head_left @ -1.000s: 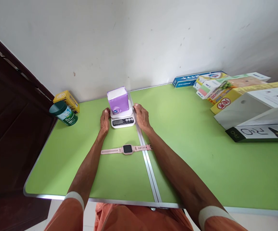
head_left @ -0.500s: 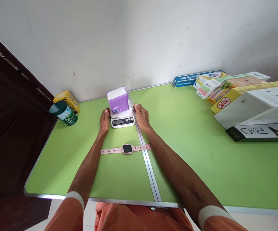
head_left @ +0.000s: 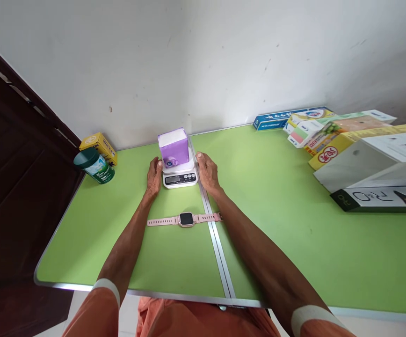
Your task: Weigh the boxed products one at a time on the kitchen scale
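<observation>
A small white kitchen scale [head_left: 181, 179] with a dark display panel sits toward the back of the green table, left of its metal seam. On its platform stands a purple pack of tissues [head_left: 175, 153] with a white top. My left hand [head_left: 154, 175] is against the scale's left side, its thumb at the edge and its other fingers partly hidden. From the right side my right hand [head_left: 207, 171] is curled against the scale, fingertips mostly out of sight. Between my forearms a pink smartwatch [head_left: 186, 219] lies stretched out flat, strap tip near my right forearm.
At the back left, a green tub [head_left: 96, 165] stands in front of a yellow box [head_left: 99, 147]. Several long boxes lie along the right, among them a blue one [head_left: 271, 121] and a black-and-white one [head_left: 374, 199]. A wall [head_left: 203, 61] borders the table's back.
My left thumb has shifted slightly at the scale's left edge. The view has tilted a little; the scale, tissue pack and watch stay in place.
</observation>
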`<action>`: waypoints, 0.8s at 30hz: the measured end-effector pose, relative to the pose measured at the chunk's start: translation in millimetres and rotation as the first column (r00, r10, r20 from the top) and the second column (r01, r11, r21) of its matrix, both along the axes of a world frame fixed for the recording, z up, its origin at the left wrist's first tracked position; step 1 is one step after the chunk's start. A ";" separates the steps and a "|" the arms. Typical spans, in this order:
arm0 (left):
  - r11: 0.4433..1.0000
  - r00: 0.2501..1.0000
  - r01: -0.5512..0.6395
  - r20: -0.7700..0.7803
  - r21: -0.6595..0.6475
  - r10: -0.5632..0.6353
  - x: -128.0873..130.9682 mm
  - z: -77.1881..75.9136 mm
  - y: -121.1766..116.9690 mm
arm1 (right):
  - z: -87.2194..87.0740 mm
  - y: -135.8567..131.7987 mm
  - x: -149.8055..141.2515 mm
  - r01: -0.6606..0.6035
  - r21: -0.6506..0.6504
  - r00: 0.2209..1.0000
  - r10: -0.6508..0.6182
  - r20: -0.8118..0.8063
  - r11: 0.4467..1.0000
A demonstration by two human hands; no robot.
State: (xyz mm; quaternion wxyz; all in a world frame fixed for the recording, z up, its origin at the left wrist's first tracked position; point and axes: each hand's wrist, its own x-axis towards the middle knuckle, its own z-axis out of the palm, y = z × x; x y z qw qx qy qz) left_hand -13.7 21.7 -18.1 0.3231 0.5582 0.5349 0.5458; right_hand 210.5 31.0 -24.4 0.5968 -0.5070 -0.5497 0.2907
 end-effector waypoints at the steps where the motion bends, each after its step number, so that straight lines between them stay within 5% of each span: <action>1: 1.000 1.000 -0.007 -0.019 0.010 0.007 0.9 4.1 -1.6 | 0.8 0.5 -0.7 0.022 0.030 1.000 -0.022 0.007 0.999; 7: 0.999 0.999 0.008 -0.037 0.047 -0.006 16.0 30.2 -1.0 | 12.5 4.1 -7.0 0.016 0.136 0.998 -0.025 0.065 0.991; 14: 0.985 0.983 0.164 -0.090 0.057 -0.159 24.0 46.1 25.8 | 35.8 -5.4 -16.1 -0.103 0.146 0.993 0.091 0.080 0.984; 20: 0.990 0.987 0.120 -0.117 0.073 -0.111 2.0 51.2 22.4 | 53.9 -17.0 -23.8 -0.147 0.155 0.983 0.127 0.130 0.977; 24: 0.993 0.995 -0.006 -0.100 0.118 0.018 -29.4 58.9 4.7 | 71.3 -21.0 -51.2 -0.289 0.141 0.955 0.274 0.117 0.947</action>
